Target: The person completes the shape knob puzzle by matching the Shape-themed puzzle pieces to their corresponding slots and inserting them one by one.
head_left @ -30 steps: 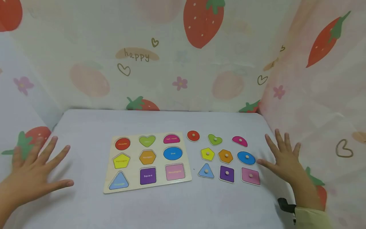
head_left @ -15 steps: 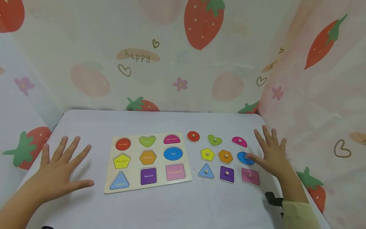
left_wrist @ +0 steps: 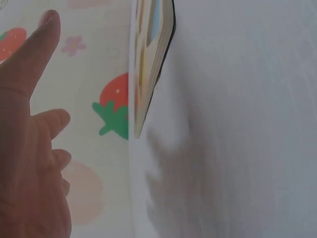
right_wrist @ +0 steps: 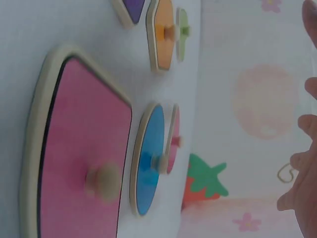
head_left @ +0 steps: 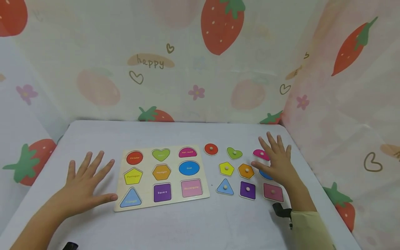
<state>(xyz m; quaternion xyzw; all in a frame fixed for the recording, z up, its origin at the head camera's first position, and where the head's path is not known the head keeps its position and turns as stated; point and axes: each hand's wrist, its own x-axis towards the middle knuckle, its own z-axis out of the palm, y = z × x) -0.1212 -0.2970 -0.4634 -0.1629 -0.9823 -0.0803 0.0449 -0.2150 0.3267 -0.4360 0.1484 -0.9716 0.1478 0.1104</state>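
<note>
A wooden shape puzzle board [head_left: 146, 191] with coloured, labelled recesses lies flat on the white table. My left hand [head_left: 82, 191], fingers spread, hovers beside its left edge, the thumb tip overlapping the board's edge in the head view. To the board's right lie knobbed puzzle pieces: a red circle [head_left: 211, 149], green heart [head_left: 230, 151], yellow pentagon [head_left: 226, 172], orange hexagon [head_left: 246, 175], light blue triangle [head_left: 225, 191], purple square [head_left: 248, 195] and pink rectangle [right_wrist: 84, 134]. My right hand [head_left: 279, 165], fingers spread, hovers over the blue oval [right_wrist: 151, 134] and magenta half-round [head_left: 258, 153], partly hiding both.
The white tablecloth [head_left: 187, 225] runs to a back edge against a strawberry-print curtain [head_left: 193, 69], which also hangs at both sides. A black strap piece [head_left: 282, 210] shows by the right sleeve [head_left: 309, 227], another black piece [head_left: 70, 246] below the left forearm.
Both hands have moved inward over the table, the left to the right toward the board, the right to the left over the pieces. The board and pieces have stayed in place.
</note>
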